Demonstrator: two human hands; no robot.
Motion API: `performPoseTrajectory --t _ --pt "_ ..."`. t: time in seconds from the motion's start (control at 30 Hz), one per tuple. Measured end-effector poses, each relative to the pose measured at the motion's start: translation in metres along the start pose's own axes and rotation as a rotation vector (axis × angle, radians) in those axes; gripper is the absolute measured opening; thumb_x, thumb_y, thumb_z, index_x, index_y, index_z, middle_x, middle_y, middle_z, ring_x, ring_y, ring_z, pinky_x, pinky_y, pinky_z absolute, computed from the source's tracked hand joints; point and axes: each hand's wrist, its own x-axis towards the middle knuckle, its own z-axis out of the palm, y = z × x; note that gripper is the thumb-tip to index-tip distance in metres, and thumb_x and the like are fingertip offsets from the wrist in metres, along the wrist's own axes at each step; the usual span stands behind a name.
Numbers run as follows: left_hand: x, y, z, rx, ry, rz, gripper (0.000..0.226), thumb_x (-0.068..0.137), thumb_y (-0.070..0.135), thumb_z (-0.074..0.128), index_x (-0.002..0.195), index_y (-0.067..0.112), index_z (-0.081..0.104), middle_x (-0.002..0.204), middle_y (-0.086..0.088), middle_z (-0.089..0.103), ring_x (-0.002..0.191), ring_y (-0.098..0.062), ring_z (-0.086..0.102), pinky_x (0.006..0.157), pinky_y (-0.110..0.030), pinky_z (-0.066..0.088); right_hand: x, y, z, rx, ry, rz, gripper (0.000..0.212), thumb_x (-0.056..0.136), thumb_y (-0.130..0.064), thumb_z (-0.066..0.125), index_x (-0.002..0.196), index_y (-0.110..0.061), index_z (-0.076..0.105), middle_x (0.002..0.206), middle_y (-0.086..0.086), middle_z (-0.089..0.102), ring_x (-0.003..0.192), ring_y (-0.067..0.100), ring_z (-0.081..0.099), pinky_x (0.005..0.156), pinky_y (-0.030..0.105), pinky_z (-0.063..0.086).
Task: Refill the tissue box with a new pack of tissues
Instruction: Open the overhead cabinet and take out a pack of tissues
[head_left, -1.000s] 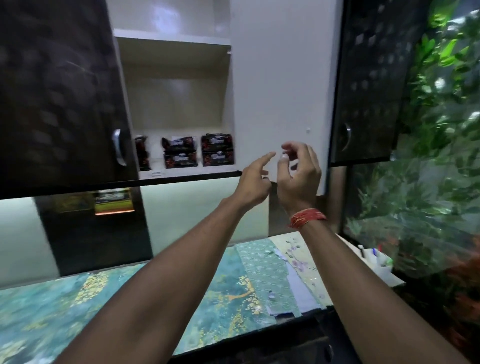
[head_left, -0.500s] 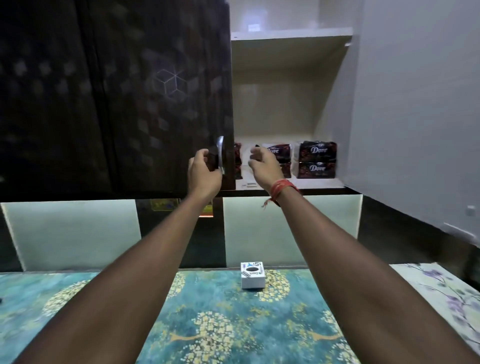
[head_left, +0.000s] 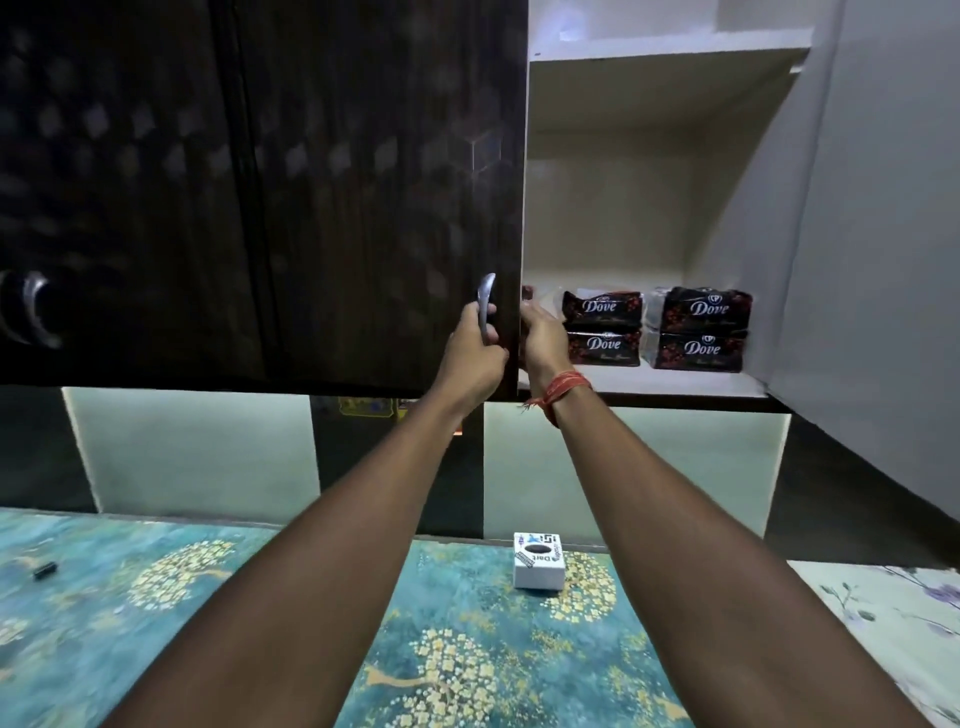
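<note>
A person's left hand (head_left: 475, 348) curls around the silver handle (head_left: 485, 312) of a dark overhead cabinet door (head_left: 374, 197), gripping it near the door's free edge. The right hand (head_left: 543, 338) reaches past that edge into the open compartment, fingers loosely curled; whether they touch or hold anything cannot be told, since the door edge hides the fingertips. A red thread band (head_left: 563, 392) circles the right wrist.

The packs of tissues (head_left: 602, 332) lie on the white shelf (head_left: 675, 382) just to the right of the right hand, at about its height, making that hand clearly the nearer one. Four dark packs are plainly visible, in two stacks of two side by side, each lying flat with its long axis across the shelf and its label facing out. A sliver of something dark behind the door edge may be a further stack; too little shows to say. The likely next reach is a short move rightward to the nearer stack.

One white tissue box (head_left: 539, 564) stands well below on the blue-green floral counter (head_left: 234, 597), between the two forearms, its dark opening facing up. A small dark object (head_left: 45, 570) lies far left on the counter. A second handle (head_left: 31, 317) shows on the closed door at left.
</note>
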Motion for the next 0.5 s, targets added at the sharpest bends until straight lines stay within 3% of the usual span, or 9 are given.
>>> performPoseTrajectory --t 0.1,0.27,0.3,0.37,0.43,0.5 --pt "-0.045 -0.003 -0.002 -0.054 0.184 0.118 0.059 0.087 0.001 0.062 0.138 0.022 0.043 0.104 -0.001 0.051 0.1 -0.013 0.059 0.072 -0.017 0.053 -0.032 0.001 0.002 0.07 0.039 -0.071 0.049 0.098 -0.037 0.041 0.079 -0.007 0.075 0.081 0.014 0.073 0.077 0.025 0.068 0.077 0.038 0.054" --pt "-0.111 -0.01 -0.038 0.028 0.53 0.207 0.076 0.084 0.034 0.069 0.149 0.019 0.034 0.132 0.003 0.04 0.12 -0.009 0.047 0.099 -0.022 0.05 -0.092 -0.012 0.036 0.238 -0.075 -0.057 0.051 0.096 -0.033 0.053 0.05 -0.015 0.069 0.056 0.0 0.068 0.059 0.018 0.063 0.064 0.03 0.051" --pt "-0.122 -0.013 -0.052 0.048 0.579 0.232 0.076 0.083 0.039 0.066 0.149 0.018 0.035 0.136 0.0 0.041 0.125 -0.012 0.046 0.103 -0.025 0.047 -0.106 -0.014 0.049 0.241 -0.133 -0.068 0.049 0.096 -0.032 0.053 0.054 -0.013 0.07 0.057 0.003 0.068 0.057 0.019 0.063 0.062 0.029 0.052" --pt "-0.142 -0.016 -0.084 0.121 0.672 0.277 0.074 0.086 0.04 0.063 0.15 0.016 0.033 0.142 -0.002 0.043 0.129 -0.01 0.044 0.102 -0.012 0.039 -0.132 -0.014 0.076 0.207 -0.235 -0.134 0.044 0.097 -0.029 0.052 0.066 -0.005 0.072 0.062 0.007 0.07 0.059 0.019 0.067 0.063 0.029 0.055" --pt "-0.16 -0.017 -0.119 0.204 0.754 0.301 0.068 0.093 0.034 0.058 0.152 0.015 0.03 0.143 0.008 0.04 0.125 0.012 0.039 0.095 0.003 0.029 -0.155 -0.005 0.105 0.154 -0.336 -0.232 0.039 0.098 -0.026 0.05 0.08 -0.003 0.075 0.074 0.007 0.075 0.07 0.019 0.071 0.072 0.031 0.058" --pt "-0.172 -0.022 -0.151 0.265 0.827 0.283 0.062 0.097 0.031 0.053 0.152 0.013 0.03 0.145 0.006 0.04 0.123 0.021 0.035 0.098 0.001 0.029 -0.17 0.01 0.132 0.059 -0.438 -0.315 0.034 0.098 -0.026 0.05 0.095 -0.005 0.076 0.096 0.008 0.076 0.09 0.02 0.07 0.086 0.038 0.056"
